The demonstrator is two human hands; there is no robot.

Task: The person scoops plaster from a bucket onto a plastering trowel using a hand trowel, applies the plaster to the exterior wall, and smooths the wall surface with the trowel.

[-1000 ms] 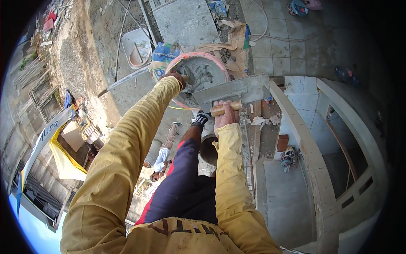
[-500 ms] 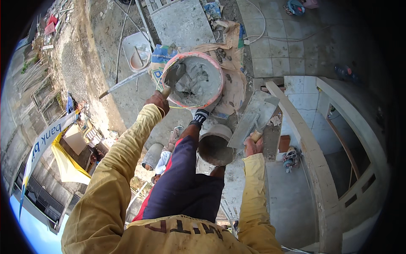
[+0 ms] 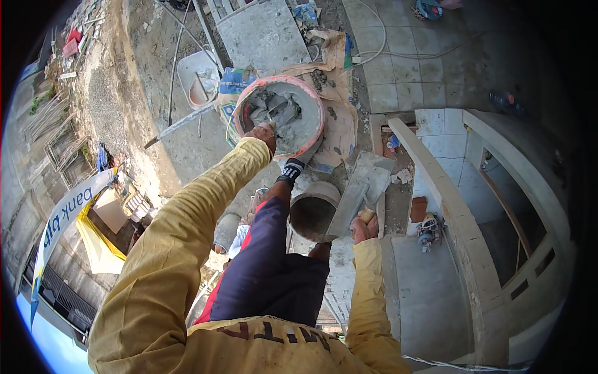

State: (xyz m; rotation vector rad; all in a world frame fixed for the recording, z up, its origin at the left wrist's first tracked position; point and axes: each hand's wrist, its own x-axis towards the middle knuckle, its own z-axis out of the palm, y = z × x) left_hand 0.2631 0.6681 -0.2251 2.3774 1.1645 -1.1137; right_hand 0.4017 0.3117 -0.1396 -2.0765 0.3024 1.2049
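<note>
My left hand [image 3: 260, 136] is closed around the handle of a small trowel, over the near left rim of a pinkish-red bucket [image 3: 323, 118]. Wet grey mortar [image 3: 298, 121] fills much of that bucket, and the trowel's blade is sunk in it, mostly hidden. On the right, my right hand [image 3: 363, 229] grips the wooden handle of a plastering trowel [image 3: 360, 181]. Its long flat metal blade points away from me, smeared with grey. An open grey bucket [image 3: 336, 193] stands between my legs and this blade, which overlaps its right edge in view.
Torn cement bags [image 3: 341, 128] lie under and beside the red bucket. A white basin [image 3: 190, 68] and a long pole [image 3: 180, 124] are at the left. A concrete ledge [image 3: 445, 206] runs along my right. A grey board [image 3: 261, 34] lies beyond.
My left hand has moved right and a little forward, over the mortar, with the trowel. My right hand has shifted slightly left and nearer, still gripping the plastering trowel.
</note>
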